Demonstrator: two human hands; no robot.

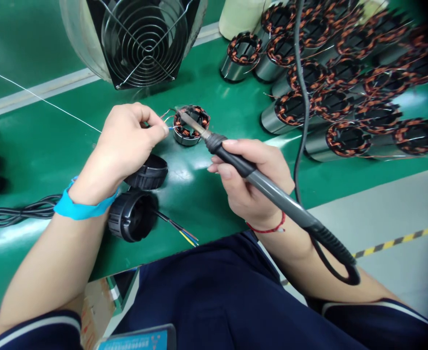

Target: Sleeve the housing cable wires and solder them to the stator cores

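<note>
My right hand (255,180) grips a soldering iron (272,187) like a pen, its tip at the left part of the top of a motor stator (187,138) with copper windings. Whether the tip touches a wire there I cannot tell. Thin coloured wires (168,118) run from the stator to my left hand (131,136), whose thumb and forefinger are pinched on them. White solder wire (53,104) stretches from the left edge to behind that hand. Under my left wrist lie a black plastic cap (150,172) and a black housing (129,218) with loose lead wires (179,229).
A fan with a wire guard (148,48) stands behind the stator. Several wound stators (290,109) crowd the right side of the green table (214,214). The iron's cable (301,97) hangs down in front of them. A coiled black cable (24,211) lies at left.
</note>
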